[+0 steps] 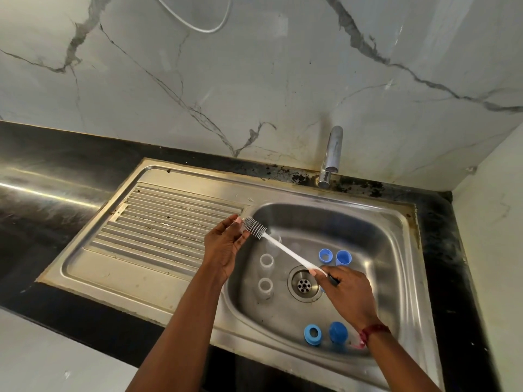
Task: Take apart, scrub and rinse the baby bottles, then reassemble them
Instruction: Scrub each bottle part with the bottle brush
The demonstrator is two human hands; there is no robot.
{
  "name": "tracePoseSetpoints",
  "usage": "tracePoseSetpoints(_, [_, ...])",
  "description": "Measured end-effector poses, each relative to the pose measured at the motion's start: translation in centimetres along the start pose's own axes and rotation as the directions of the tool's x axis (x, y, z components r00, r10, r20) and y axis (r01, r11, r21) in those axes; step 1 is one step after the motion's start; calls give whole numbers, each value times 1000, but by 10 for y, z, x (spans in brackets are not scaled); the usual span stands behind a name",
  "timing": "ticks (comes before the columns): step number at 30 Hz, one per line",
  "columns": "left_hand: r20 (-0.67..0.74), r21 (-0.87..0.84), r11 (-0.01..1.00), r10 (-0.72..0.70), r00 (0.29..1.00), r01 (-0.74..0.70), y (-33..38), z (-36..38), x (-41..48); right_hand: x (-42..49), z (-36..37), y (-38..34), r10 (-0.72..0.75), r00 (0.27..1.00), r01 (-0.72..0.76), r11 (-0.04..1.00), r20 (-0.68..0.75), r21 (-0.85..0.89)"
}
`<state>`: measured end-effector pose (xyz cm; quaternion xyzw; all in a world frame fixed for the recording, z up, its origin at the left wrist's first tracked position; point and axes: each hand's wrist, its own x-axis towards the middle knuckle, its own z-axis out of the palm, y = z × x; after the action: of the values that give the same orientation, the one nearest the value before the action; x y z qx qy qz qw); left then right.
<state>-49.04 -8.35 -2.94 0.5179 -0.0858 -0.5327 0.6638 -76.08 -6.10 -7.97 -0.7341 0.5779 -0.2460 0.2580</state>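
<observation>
Baby bottles (267, 261) stand taken apart in the sink (396, 222): their clear bodies are upright near the basin's left wall, left of the drain (304, 283). Two blue parts (325, 255) sit just beyond the drain, toward the back, and two more blue pieces (312, 334) lie near the basin's front edge. A white bottle brush (283, 250) slants above the basin. The right hand (343, 290) grips its handle end. The left hand (225, 246) curls thumb and fingers about the grey bristle head, over the basin's left rim beside the ribbed drainboard (158, 230). A chrome tap (331, 154) rises at the sink's back edge, with black worktop (42, 176) around.
</observation>
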Motion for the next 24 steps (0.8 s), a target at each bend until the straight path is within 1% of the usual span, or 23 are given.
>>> tracePoseSetpoints(2, [-10,6,1000,3,1000,-3,-2,-1,1,0,0,0,-1,1000,1,1000,-8,-28])
tracePoseSetpoints(5, [30,-6,1000,30,999,-30,-8,1,0,4,2,-2,9,999,-11,999,-39,-49])
tracePoseSetpoints(7, [52,44,998,48,997,-51,-10,4,-2,7,4,-4,-5,996,-2,997,-85,-78])
tracePoseSetpoints(9, [48,106,991,73,996,-78,-8,7,-2,10,5,-5,-25,995,13,991,-91,-132])
tracePoseSetpoints(11, [-6,138,984,113,994,-111,-5,9,-2,11,4,-5,-38,996,24,982,-75,-187])
tracePoseSetpoints(14, [-151,90,984,163,975,-151,-2,6,1,10,1,-9,-62,996,47,972,-58,-230])
tracePoseSetpoints(15, [-179,105,982,174,968,-158,-3,4,2,8,0,-10,-68,996,54,971,-51,-232])
tracePoseSetpoints(18, [-172,205,970,168,971,-132,-7,1,4,4,-2,-13,-59,998,52,973,-27,-225])
tracePoseSetpoints(21, [-186,252,961,159,970,-109,-10,0,3,1,-3,-13,-62,998,54,972,-29,-228])
tracePoseSetpoints(23, [-143,386,912,208,968,-139,-16,-4,4,0,-4,-14,-71,997,60,966,-31,-253])
tracePoseSetpoints(24, [-100,490,855,249,963,-170,-19,-7,5,0,-5,-16,-78,996,65,961,-39,-270])
